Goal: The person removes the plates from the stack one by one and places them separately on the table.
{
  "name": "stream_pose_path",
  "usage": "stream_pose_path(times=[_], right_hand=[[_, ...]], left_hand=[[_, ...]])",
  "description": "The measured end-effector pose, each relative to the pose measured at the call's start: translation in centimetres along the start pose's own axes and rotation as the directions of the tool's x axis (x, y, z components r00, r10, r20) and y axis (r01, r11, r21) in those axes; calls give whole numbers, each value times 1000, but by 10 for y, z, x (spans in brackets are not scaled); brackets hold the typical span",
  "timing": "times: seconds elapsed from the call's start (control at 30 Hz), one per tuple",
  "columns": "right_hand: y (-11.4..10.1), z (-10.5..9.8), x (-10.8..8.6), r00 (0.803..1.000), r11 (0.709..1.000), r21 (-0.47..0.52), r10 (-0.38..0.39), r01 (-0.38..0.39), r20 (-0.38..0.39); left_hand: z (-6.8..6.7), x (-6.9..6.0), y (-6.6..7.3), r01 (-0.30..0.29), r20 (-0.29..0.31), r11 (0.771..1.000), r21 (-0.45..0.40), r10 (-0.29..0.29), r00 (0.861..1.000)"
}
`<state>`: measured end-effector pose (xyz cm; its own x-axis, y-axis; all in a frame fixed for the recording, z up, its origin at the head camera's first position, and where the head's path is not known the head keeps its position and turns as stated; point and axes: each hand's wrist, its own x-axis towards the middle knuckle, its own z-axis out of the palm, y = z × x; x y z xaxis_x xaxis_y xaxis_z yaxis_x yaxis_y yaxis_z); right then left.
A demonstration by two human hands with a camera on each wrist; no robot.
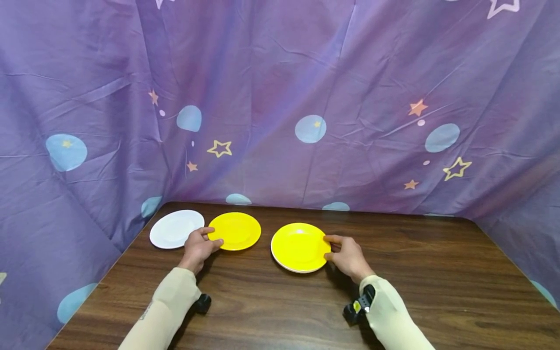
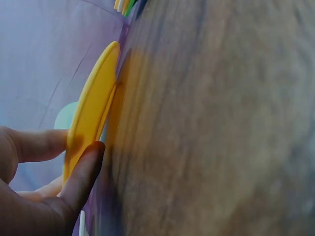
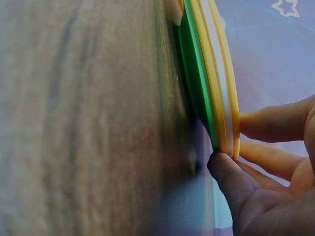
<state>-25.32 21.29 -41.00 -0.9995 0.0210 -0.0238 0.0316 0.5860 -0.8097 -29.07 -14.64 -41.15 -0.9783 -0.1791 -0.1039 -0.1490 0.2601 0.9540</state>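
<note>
My left hand (image 1: 199,250) pinches the near left rim of a yellow plate (image 1: 236,231). The left wrist view shows that plate (image 2: 93,103) from its side, tilted, with the thumb under its rim and a finger on the upper side. My right hand (image 1: 348,256) pinches the right rim of a stack of plates topped by a yellow plate (image 1: 299,247). From the side, the right wrist view shows a green plate (image 3: 194,69) at the bottom, with yellow and white layers above. Whether the whole stack is off the table cannot be told.
A white plate (image 1: 177,229) lies at the table's far left, close beside the left hand. The brown wooden table (image 1: 437,272) runs back to a purple curtain (image 1: 262,97) with stars and blue dots. Curtain also hangs along both sides.
</note>
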Motion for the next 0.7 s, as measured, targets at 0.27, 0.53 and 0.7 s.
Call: stream_pose_path(times=[0.27, 0.53, 0.7], right_hand=[[0, -1, -1, 1000, 1000, -12, -6, 6, 1], [0, 1, -1, 1000, 1000, -10, -11, 11, 1], [-1, 1, -3, 1000, 1000, -20, -13, 13, -4]], left_hand=[[-5, 2, -3, -38, -49, 990, 138, 45, 998], [-9, 0, 1, -30, -50, 956, 292, 46, 998], [-10, -1, 5, -56, -42, 924, 377, 78, 996]])
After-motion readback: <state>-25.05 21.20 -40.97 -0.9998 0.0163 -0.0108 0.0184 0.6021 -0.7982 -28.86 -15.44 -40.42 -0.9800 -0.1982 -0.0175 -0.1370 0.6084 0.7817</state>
